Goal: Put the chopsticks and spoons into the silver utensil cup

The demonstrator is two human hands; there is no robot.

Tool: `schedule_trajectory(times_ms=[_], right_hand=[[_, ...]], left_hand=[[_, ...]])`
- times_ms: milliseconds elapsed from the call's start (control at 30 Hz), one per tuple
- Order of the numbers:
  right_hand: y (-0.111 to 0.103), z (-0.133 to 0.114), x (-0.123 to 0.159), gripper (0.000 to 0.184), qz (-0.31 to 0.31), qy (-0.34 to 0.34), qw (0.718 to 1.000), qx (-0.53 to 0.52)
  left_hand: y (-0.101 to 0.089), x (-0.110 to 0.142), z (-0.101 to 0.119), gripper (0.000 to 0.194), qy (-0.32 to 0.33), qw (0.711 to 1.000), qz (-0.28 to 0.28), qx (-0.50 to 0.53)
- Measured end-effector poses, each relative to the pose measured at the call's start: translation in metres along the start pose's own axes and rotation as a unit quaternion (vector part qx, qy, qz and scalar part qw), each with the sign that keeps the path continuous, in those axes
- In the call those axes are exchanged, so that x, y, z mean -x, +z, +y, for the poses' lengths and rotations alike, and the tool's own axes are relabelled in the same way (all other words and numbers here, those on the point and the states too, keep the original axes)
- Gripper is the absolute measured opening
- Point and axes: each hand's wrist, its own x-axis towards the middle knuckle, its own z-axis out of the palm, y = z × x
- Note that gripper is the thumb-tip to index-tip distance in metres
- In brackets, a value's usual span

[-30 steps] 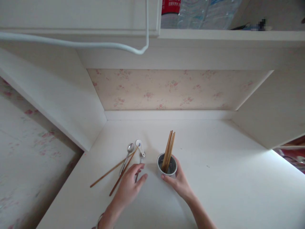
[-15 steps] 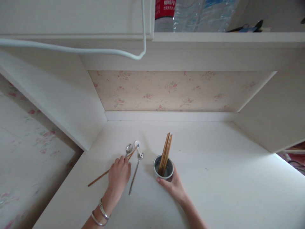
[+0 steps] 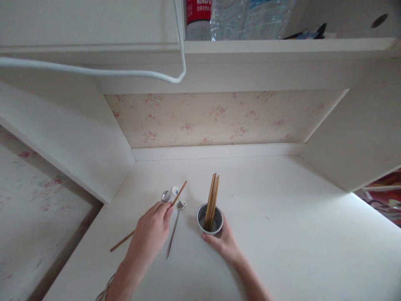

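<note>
My left hand [image 3: 153,225] is closed on a chopstick [image 3: 179,192], whose upper end sticks up past the thumb. Another wooden stick end [image 3: 121,241] shows on the table below that hand and lies at a different angle; the hand hides the rest. Just beyond my fingers lie a metal spoon [image 3: 165,195] and a small white spoon [image 3: 174,190], partly behind the held chopstick. A long-handled metal spoon [image 3: 173,234] lies to the right of that hand. My right hand [image 3: 227,242] is wrapped round a metal cup [image 3: 198,217] holding several upright chopsticks [image 3: 211,200].
The white tabletop [image 3: 282,234] runs back to a low ledge below flowered wallpaper [image 3: 200,119]. Side panels stand left and right. Above, a shelf [image 3: 282,45] holds plastic bottles [image 3: 228,19], and a white cable [image 3: 125,73] hangs across the upper left.
My left hand has taken hold of a chopstick and raised its upper end off the spoons. My right hand keeps its grip on the cup. The view has shifted slightly.
</note>
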Motion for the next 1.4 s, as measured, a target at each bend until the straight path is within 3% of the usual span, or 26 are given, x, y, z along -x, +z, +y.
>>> schedule_trajectory(times_ms=[133,233,333,467,600,733,900,1233,1400], right_hand=[[0.001,0.000,0.000,0.082,-0.001,0.001,1.000,-0.002],[0.001,-0.001,0.000,0.081,-0.005,-0.004,1.000,-0.001],[0.002,-0.004,0.000,0.079,0.002,-0.010,1.000,0.000],[0.004,-0.008,0.000,0.078,0.015,-0.017,1.000,0.000],[0.004,-0.009,-0.001,0.078,0.024,-0.022,0.999,0.006],[0.003,-0.007,-0.001,0.080,0.023,-0.021,0.999,0.012],[0.004,-0.004,0.000,0.079,0.019,-0.019,1.000,0.002],[0.005,-0.005,-0.001,0.080,0.013,-0.023,1.000,0.002],[0.004,-0.007,0.000,0.080,0.013,-0.024,1.000,0.011]], left_hand=[[-0.045,-0.022,0.032,0.027,0.018,0.969,0.026,0.244],[-0.054,-0.045,0.053,0.032,0.003,0.938,0.054,0.344],[-0.038,-0.068,0.066,0.035,0.014,0.921,0.060,0.385],[0.005,-0.084,0.070,0.037,0.038,0.922,0.017,0.386],[0.045,-0.078,0.066,0.035,0.038,0.929,-0.021,0.367],[0.067,-0.065,0.063,0.033,0.044,0.937,-0.028,0.346],[0.079,-0.052,0.062,0.036,0.038,0.938,-0.031,0.344],[0.084,-0.042,0.057,0.035,0.015,0.928,-0.038,0.371],[0.083,-0.039,0.050,0.037,-0.012,0.895,-0.081,0.439]])
